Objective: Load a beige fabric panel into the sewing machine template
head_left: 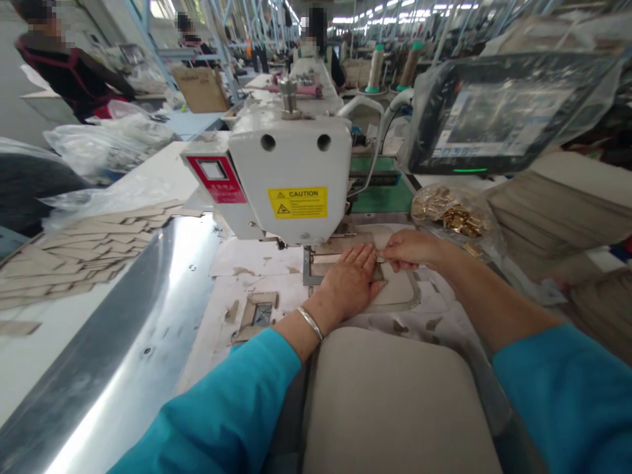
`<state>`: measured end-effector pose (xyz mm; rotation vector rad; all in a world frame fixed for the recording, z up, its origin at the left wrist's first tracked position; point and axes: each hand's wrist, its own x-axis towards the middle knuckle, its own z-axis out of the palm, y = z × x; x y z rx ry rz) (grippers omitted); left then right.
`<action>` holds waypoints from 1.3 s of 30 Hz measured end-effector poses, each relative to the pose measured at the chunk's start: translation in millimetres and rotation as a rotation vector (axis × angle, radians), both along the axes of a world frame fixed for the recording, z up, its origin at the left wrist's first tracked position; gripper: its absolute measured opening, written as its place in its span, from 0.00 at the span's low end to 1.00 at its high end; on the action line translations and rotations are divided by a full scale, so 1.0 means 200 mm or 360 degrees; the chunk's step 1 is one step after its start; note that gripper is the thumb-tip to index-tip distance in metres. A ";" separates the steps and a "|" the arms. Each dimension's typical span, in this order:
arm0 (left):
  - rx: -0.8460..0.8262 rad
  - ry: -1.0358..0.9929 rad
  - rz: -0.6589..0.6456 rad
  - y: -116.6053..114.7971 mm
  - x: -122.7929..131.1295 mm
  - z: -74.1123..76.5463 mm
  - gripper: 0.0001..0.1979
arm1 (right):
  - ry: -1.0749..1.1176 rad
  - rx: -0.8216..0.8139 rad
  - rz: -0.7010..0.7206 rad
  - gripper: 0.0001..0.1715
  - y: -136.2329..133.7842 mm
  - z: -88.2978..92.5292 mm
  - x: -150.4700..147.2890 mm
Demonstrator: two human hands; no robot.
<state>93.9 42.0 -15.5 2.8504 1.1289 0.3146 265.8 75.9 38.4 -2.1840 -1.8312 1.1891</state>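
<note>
While my left grip (348, 283) lies wide and flat on the rounded beige piece (397, 294), my right grip (412, 250) narrows to a pinch at the piece's upper edge, though I cannot tell whether its fingertips (386, 258) hold anything. The piece sits directly under both grips, just in front of the metal clamp frame (309, 266) below the sewing machine head (291, 178). Even pressure through spread fingers should stop it creeping, and a light pinch should avoid buckling its edge.

Just beyond my right grip lies a clear bag of gold-coloured fittings (447, 214), close enough for my hand to brush. Farther right are stacked beige panels (557, 210), below a plastic-wrapped touchscreen (498, 112). Left of my left grip, the desk (44, 355) has a curved steel sheet (123, 316) and a pile of beige strips (83, 253). A large rounded beige panel (395, 401) sits just behind my grips, so pulling straight back looks tight; the open surface to the left seems to offer more room.
</note>
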 end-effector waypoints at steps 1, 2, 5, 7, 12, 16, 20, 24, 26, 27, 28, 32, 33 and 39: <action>0.0004 -0.0004 0.0002 0.00 0.00 0.00 0.33 | -0.0018 -0.0008 0.0000 0.24 0.00 0.01 -0.01; 0.0010 -0.0007 0.0001 0.00 0.00 0.00 0.33 | -0.0031 -0.0013 -0.0015 0.23 0.00 0.02 -0.02; 0.0034 -0.0022 0.0012 -0.01 0.00 -0.02 0.33 | -0.0011 -0.0049 -0.0126 0.21 0.00 0.04 -0.06; 0.0053 -0.0034 0.0058 -0.02 0.00 -0.03 0.34 | 0.0008 -0.0087 -0.0218 0.20 0.00 0.05 -0.08; 0.0081 -0.0076 0.0197 -0.04 -0.02 -0.03 0.36 | -0.0042 0.0002 -0.0239 0.20 0.00 -0.01 -0.09; 0.0081 -0.0123 0.0197 -0.04 -0.03 -0.03 0.36 | -0.0363 0.0218 0.0011 0.16 -0.01 -0.02 -0.09; 0.0069 -0.0160 0.0198 -0.04 -0.03 -0.04 0.36 | -0.0585 0.0655 0.0252 0.15 -0.02 0.04 -0.12; 0.0047 -0.0165 0.0194 -0.03 -0.03 -0.04 0.37 | 0.0170 0.0350 -0.0316 0.17 -0.04 0.08 -0.15; 0.0048 -0.0165 0.0200 -0.03 -0.04 -0.03 0.37 | 0.0505 0.0160 -0.0522 0.17 -0.05 0.07 -0.14; 0.0047 -0.0162 0.0200 -0.03 -0.04 -0.03 0.37 | 0.0618 0.0120 -0.0584 0.17 -0.06 0.06 -0.13; 0.0044 -0.0156 0.0199 -0.04 -0.04 -0.03 0.37 | 0.0712 0.0100 -0.0633 0.16 -0.06 0.04 -0.12; 0.0041 -0.0134 0.0191 -0.04 -0.04 -0.02 0.36 | 0.0920 0.0064 -0.0849 0.16 -0.07 0.01 -0.10; 0.0047 -0.0137 0.0189 -0.04 -0.04 -0.02 0.36 | 0.0917 0.0076 -0.0860 0.16 -0.07 0.01 -0.10; 0.0074 -0.0155 0.0180 -0.03 -0.04 -0.04 0.36 | 0.0899 0.0100 -0.0917 0.17 -0.07 0.01 -0.12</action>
